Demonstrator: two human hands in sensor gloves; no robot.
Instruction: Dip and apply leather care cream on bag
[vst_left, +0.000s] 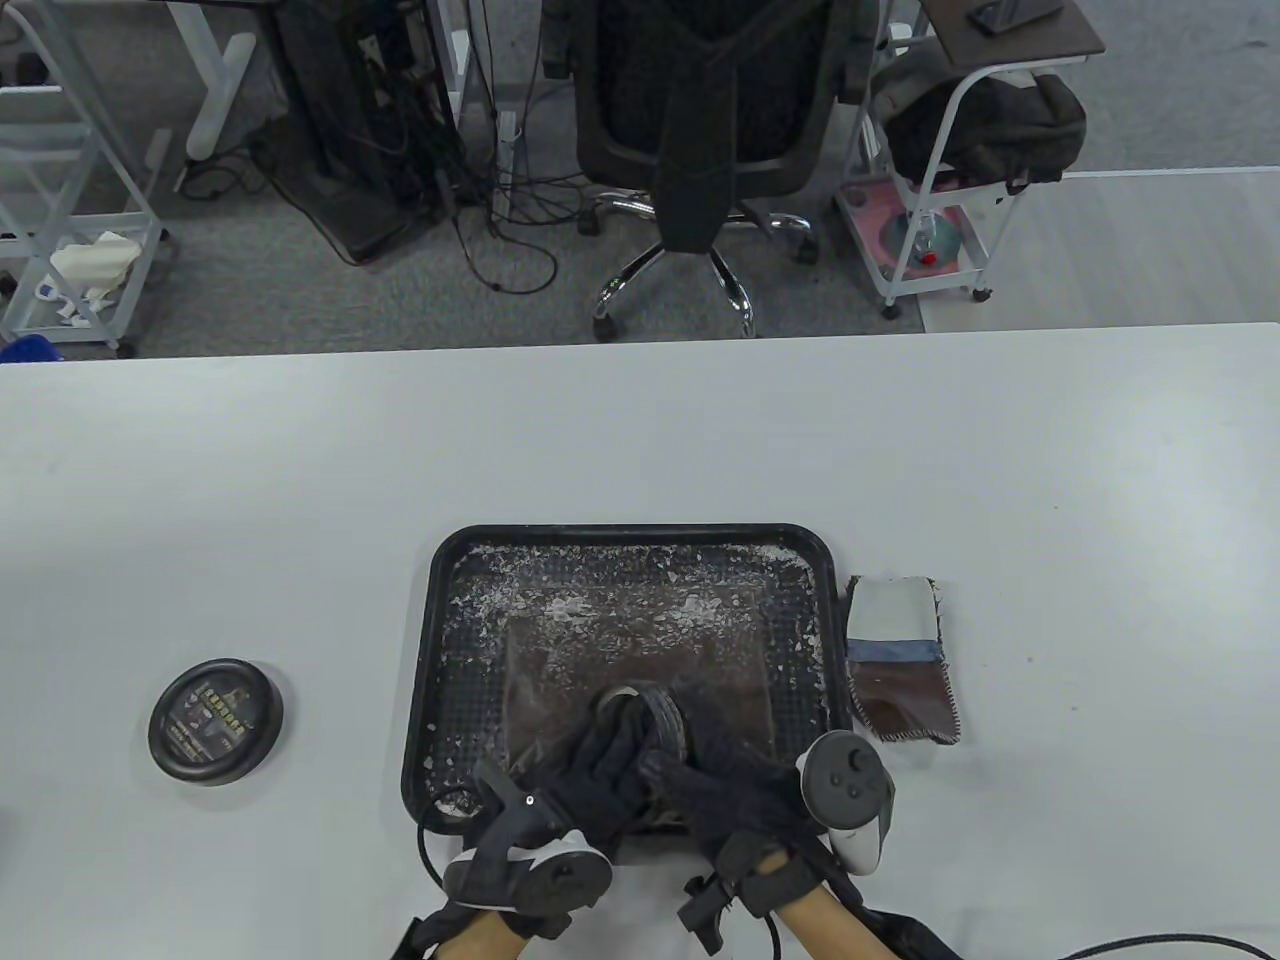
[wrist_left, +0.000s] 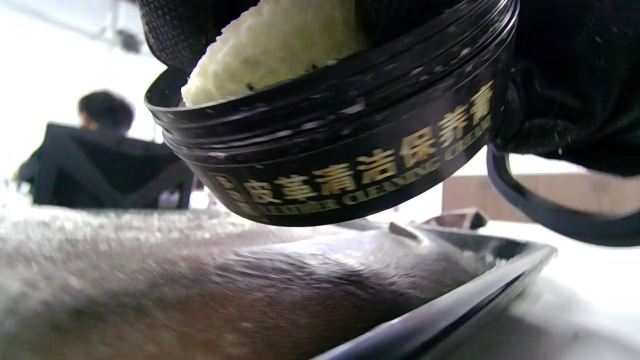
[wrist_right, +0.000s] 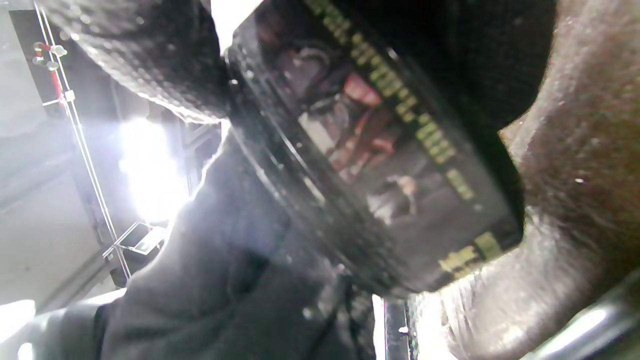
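Dipping step: over the tray (vst_left: 435, 640), the left hand (vst_left: 560, 790) grips the cream jar (wrist_left: 350, 150) while the right hand (vst_left: 730, 790) presses the sponge (wrist_left: 270, 45) in; next, lift it to the bag (vst_left: 640, 640).

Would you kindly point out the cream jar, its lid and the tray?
cream jar (wrist_left: 350, 165), left wrist view, lettered side wall.
lid (vst_left: 215, 721), table view, top face.
tray (vst_left: 630, 534), table view, far rim.
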